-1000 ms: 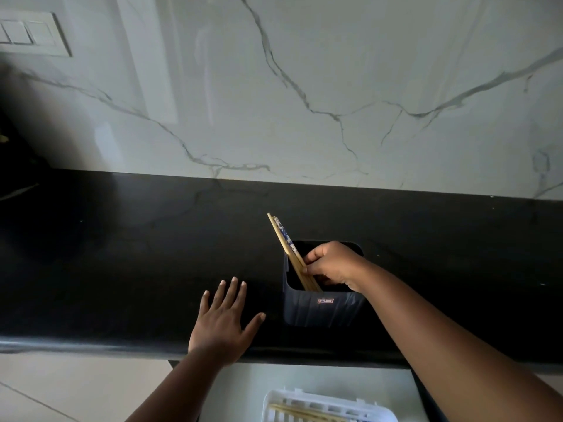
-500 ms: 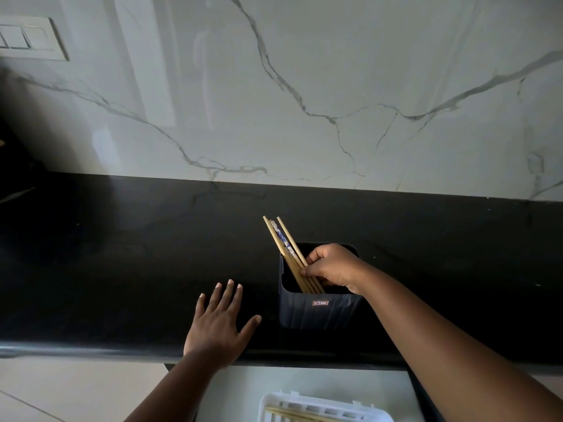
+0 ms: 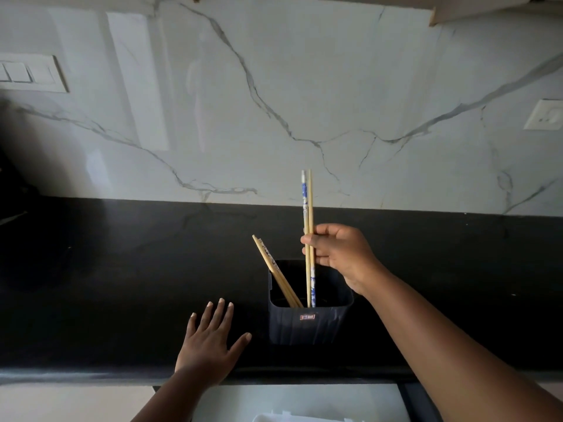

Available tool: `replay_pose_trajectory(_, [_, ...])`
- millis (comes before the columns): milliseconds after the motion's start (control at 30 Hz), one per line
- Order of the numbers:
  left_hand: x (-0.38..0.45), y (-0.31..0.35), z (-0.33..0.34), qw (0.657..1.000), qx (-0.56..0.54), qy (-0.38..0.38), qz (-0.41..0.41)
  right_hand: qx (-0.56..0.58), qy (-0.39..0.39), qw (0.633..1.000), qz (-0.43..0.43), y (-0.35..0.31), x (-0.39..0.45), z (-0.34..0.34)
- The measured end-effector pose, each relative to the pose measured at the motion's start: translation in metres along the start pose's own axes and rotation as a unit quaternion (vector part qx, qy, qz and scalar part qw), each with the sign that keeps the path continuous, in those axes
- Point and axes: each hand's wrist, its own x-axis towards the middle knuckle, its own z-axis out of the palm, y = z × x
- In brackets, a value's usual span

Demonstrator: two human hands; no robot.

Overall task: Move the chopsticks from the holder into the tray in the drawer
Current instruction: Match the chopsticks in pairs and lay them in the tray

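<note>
A dark ribbed holder [image 3: 307,325] stands on the black counter near its front edge. My right hand [image 3: 338,251] pinches two chopsticks [image 3: 307,202], one plain wood and one with a blue pattern, held upright with their lower ends still inside the holder's mouth. Two or three more chopsticks [image 3: 272,268] lean left against the holder's rim. My left hand [image 3: 210,342] lies flat on the counter left of the holder, fingers spread. A sliver of the white tray [image 3: 304,418] shows in the open drawer below.
The black counter [image 3: 122,284] runs the full width, with a marble backsplash [image 3: 274,102] behind it. A switch plate [image 3: 30,74] is on the wall at left and a socket [image 3: 545,115] at right. The drawer's pale floor [image 3: 289,397] shows under the counter edge.
My right hand has risen from the holder's mouth, lifting two chopsticks upright. The other chopsticks stay leaning left. My left hand has stayed flat on the counter. The view has tilted up.
</note>
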Motion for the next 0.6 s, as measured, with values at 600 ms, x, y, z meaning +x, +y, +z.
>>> replay_pose_trajectory(600, [-0.025,0.078,-0.215,0.779,0.048,0.44,0.444,0.16,-0.089,0.983,-0.003,-0.087,-0.06,0.008])
